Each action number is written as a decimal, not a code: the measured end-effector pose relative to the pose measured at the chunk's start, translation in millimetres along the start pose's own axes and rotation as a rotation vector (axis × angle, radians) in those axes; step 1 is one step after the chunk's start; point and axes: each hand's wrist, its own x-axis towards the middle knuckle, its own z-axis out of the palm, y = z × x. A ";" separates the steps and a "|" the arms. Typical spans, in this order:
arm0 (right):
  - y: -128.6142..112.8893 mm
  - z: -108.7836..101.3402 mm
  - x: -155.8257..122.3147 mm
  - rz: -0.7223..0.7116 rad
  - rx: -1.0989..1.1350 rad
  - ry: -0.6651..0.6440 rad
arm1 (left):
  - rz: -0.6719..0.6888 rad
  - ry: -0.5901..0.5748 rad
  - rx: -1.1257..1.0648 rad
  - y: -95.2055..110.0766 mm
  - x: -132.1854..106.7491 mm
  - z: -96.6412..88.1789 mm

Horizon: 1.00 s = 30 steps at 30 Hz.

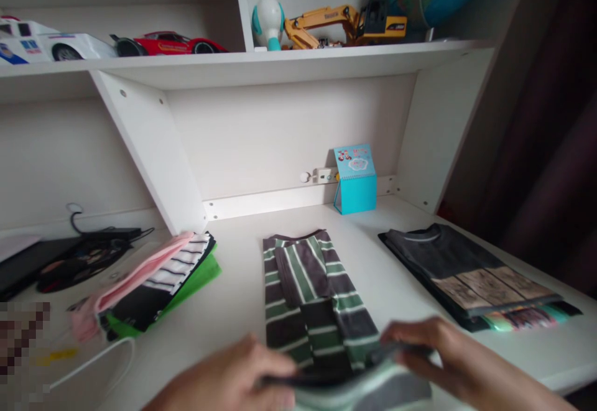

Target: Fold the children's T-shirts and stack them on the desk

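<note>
The green, white and dark-grey striped cloth garment [321,331] lies lengthwise on the smooth white desk [233,293], its near edge raised, pinched by the person's left hand [233,370] and right hand [438,344], which are apart from each other. An even pull between them would likely keep that edge straight and the fabric beneath unwrinkled; the folded dark-grey cloth top [476,268] lies well apart, at right

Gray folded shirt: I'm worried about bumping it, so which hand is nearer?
Right. The right hand holds the striped garment, left of the gray folded shirt; the left hand holds the same garment farther left.
</note>
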 end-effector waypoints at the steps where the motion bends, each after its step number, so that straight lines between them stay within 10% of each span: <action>1: 1.9 -13.7 24.5 0.023 0.008 0.026 | -0.084 0.060 -0.046 -8.2 16.1 -21.2; 5: 50.5 -35.2 141.8 0.169 0.130 0.332 | -0.245 0.298 -0.248 -79.8 93.5 -72.4; 10: 124.1 7.7 228.4 0.342 0.149 0.363 | -0.548 0.404 -0.413 -169.2 135.9 -52.2; 23: 152.0 28.4 235.5 0.486 -0.067 0.481 | -0.617 0.551 -0.046 -226.4 141.4 -30.0; 30: 136.5 17.0 232.6 0.441 0.051 0.508 | -0.559 0.500 0.005 -210.4 137.6 -43.9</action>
